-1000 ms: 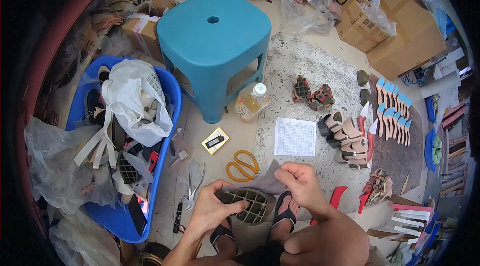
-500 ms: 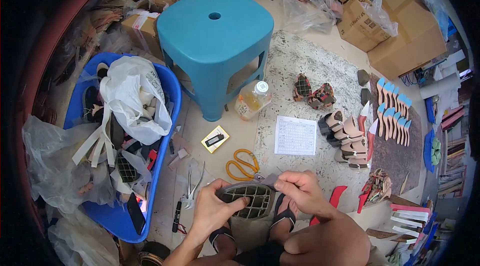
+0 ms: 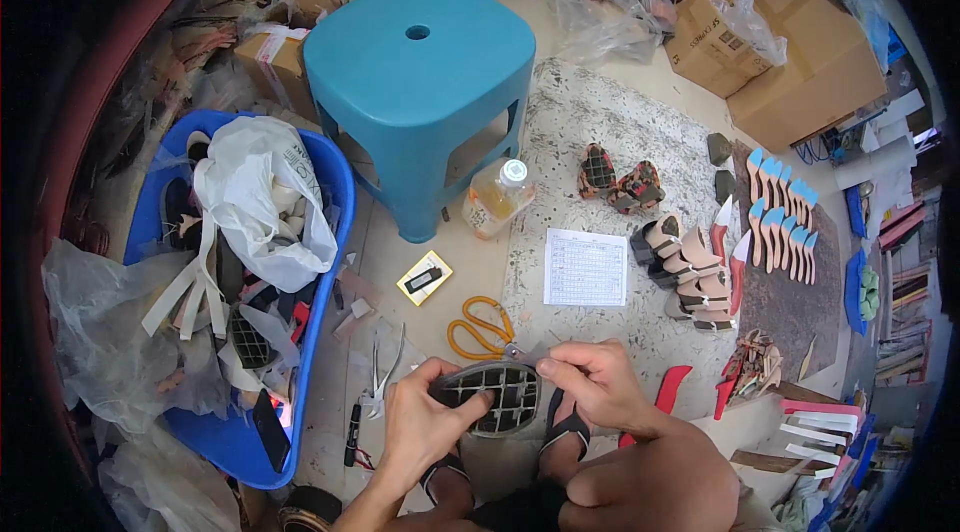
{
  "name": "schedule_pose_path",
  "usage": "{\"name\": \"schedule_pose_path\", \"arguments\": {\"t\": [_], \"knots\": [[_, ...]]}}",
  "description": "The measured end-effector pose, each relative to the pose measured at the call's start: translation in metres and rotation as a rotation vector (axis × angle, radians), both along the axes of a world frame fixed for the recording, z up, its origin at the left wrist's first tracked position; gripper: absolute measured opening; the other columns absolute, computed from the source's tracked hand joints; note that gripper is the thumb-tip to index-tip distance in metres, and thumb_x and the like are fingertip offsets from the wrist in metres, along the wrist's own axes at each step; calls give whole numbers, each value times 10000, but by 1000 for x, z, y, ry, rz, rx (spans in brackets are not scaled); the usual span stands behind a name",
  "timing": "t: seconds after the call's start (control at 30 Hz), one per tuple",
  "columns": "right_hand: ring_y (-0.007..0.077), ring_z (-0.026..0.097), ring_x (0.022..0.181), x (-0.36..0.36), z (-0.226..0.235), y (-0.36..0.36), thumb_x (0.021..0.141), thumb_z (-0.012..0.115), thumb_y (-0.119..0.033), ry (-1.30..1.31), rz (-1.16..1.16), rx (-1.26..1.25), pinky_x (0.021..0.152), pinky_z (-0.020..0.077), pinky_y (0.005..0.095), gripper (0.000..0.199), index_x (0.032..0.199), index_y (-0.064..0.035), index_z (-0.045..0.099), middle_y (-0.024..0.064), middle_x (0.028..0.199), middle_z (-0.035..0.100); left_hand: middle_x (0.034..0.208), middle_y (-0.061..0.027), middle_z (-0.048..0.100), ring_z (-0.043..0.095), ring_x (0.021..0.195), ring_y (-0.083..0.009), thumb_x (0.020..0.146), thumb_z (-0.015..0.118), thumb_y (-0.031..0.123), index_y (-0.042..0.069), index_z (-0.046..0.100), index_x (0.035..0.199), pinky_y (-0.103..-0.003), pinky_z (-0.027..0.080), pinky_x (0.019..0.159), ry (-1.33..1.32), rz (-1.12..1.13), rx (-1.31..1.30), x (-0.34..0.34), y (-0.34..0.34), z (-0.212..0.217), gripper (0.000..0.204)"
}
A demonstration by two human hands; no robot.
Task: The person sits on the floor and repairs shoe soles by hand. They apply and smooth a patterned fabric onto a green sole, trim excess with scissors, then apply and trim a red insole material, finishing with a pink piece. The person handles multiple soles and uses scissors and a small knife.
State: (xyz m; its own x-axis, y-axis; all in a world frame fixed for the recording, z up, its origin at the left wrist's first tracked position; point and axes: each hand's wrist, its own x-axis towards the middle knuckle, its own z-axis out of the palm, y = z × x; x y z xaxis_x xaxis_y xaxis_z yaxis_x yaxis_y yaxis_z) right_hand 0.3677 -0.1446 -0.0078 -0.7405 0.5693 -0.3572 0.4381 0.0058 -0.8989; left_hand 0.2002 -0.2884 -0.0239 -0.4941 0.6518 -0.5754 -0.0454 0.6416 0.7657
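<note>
Cluttered floor (image 3: 440, 242): scissors (image 3: 480, 325), pliers (image 3: 384, 372) beside gridded sole (image 3: 495, 395).

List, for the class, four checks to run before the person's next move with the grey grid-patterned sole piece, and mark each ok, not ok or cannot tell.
1. Left hand has a grip on the grey grid-patterned sole piece: ok.
2. Right hand pinches the piece's upper right edge: ok.
3. Orange-handled scissors lie on the floor just beyond the hands: ok.
4. Metal pliers lie beside the left hand: ok.
5. Whether the piece's thin grey layer is fully bonded: cannot tell.
</note>
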Motion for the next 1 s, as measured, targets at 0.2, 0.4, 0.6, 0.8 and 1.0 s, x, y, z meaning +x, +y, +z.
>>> {"name": "schedule_pose_path", "arguments": {"t": [0.2,0.4,0.6,0.8,1.0], "knots": [[181,591,636,2,2,2,930,610,-144,20,125,108,601,469,311,212,1068,6,668,142,791,648,696,-97,678,627,646,-127,667,794,172,-30,659,842,-282,501,614,123,11,14,2,2,3,300],[321,649,1088,1,12,4,856,685,-147,237,339,290,1078,384,452,558,1362,-6,497,191,1260,620,707,-135,697,664,619,-173,692,784,168,-43,662,873,-315,527,609,167,95,100,-2,-4,-10,304],[319,598,1166,-12,24,24,721,810,-331,119,494,276,1182,127,565,846,1414,-29,429,178,1246,619,723,-60,689,622,656,-82,723,786,71,-28,638,850,-253,490,577,-203,59,223,0,-1,-4,218],[281,606,1134,-5,2,20,712,815,-394,290,590,418,1162,82,631,866,1398,-18,442,150,1172,636,718,-42,671,590,632,-62,720,781,33,-15,615,842,-209,458,564,-226,14,336,0,-8,-25,212],[258,620,1123,-4,0,22,740,804,-410,299,564,569,1133,42,682,830,1386,-11,469,115,1262,611,729,-46,670,583,634,-65,708,787,31,1,591,787,-216,458,570,-302,96,239,-2,-9,-22,214]]}}
